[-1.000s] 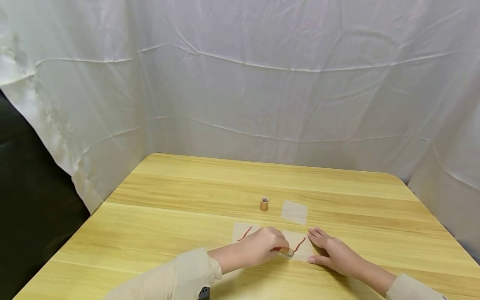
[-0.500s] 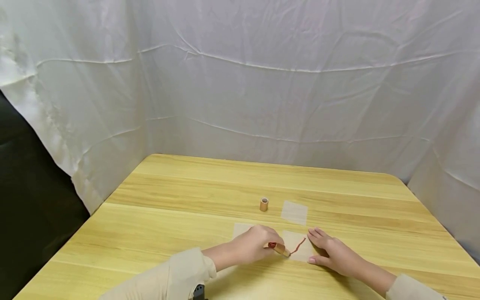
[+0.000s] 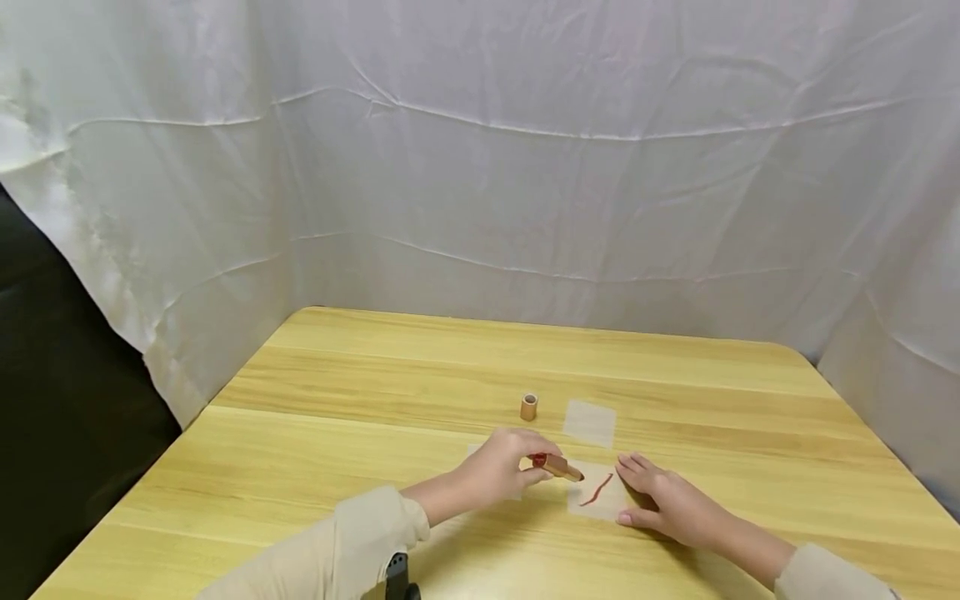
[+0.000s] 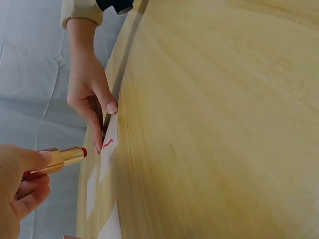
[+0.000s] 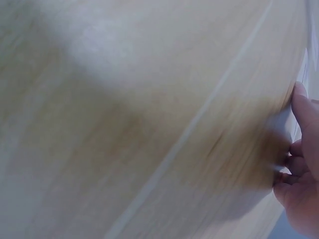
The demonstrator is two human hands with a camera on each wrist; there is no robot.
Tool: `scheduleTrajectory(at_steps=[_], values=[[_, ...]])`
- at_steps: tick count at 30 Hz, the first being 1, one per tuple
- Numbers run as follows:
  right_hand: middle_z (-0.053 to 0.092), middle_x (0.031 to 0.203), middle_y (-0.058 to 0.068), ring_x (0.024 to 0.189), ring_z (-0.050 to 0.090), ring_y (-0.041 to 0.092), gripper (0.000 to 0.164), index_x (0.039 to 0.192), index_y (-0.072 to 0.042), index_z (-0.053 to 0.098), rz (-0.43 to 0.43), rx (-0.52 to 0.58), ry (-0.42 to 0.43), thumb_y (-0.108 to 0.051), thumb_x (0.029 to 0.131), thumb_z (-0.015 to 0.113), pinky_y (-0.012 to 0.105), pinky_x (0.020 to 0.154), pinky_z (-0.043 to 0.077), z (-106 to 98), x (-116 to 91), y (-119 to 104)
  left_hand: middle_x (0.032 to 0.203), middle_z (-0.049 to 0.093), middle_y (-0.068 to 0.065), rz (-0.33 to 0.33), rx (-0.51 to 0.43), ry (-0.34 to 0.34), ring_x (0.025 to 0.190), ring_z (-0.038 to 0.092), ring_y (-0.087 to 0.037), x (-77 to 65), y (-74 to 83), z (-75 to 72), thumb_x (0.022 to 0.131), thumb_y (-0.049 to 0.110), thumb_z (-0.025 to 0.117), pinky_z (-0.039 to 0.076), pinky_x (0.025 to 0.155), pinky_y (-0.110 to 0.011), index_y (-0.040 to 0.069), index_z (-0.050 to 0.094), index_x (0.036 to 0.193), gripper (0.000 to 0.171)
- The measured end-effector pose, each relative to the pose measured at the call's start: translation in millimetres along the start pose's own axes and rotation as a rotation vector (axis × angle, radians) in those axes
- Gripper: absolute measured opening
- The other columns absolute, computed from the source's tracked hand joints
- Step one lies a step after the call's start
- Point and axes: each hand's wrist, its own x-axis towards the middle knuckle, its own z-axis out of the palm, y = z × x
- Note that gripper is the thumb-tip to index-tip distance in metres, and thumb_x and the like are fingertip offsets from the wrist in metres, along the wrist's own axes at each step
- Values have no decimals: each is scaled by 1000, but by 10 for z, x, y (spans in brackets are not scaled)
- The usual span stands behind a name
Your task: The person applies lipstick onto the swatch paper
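Pinched between the thumb and fingers of my left hand is a lipstick in a gold case. In the left wrist view its red tip points away from the hand, held above the table. Below and beside that tip lies a pale paper square with one wavy red stroke. My right hand rests at the square's right edge, fingers spread and fingertips down at the paper. Another pale square is mostly hidden beneath my left hand and lipstick.
A small gold lipstick cap stands upright farther back, hollow end up. To its right lies an unmarked pale square. The wooden table ends at a hanging white cloth behind and at the sides.
My left hand has lifted the lipstick off the right-hand paper and drawn it back up and slightly left, leaving the red stroke fully in view. My right hand has stayed in place.
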Motion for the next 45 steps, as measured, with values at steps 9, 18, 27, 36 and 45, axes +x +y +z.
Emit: scheduleTrajectory(at_steps=[9,18,27,36,45], values=[[48,130,32,120,44,49,73,125,12,51,-4,0,20,-48,84,60,57,92,41,26,-20,28,100,71,-5,-20,7,31,86,65,-8,39,-25,-22,81,10,70,51,74,-12,6,69,102,21],[48,131,31,120,44,49,72,126,12,50,-8,14,34,-47,85,60,58,93,40,30,-29,51,100,71,-7,-21,-26,73,86,66,-11,46,-76,-22,81,9,70,53,76,-16,4,69,103,22],[48,132,30,121,45,46,72,128,11,48,34,75,35,-47,86,58,57,94,40,-25,-28,38,100,70,-9,-35,-42,170,90,66,-16,93,-93,-93,83,11,69,54,80,-21,4,67,104,23],[52,127,30,114,52,44,61,125,12,50,40,63,188,-31,85,65,53,92,44,-158,104,45,95,70,-8,-37,-59,215,85,66,-15,129,-137,-103,81,11,70,55,77,-24,5,69,100,21],[53,123,32,111,54,46,58,123,14,51,10,31,272,-21,81,70,53,89,47,-301,291,110,95,70,-8,-38,-71,220,85,66,-16,154,-174,-69,80,9,70,55,76,-23,4,68,100,20]])
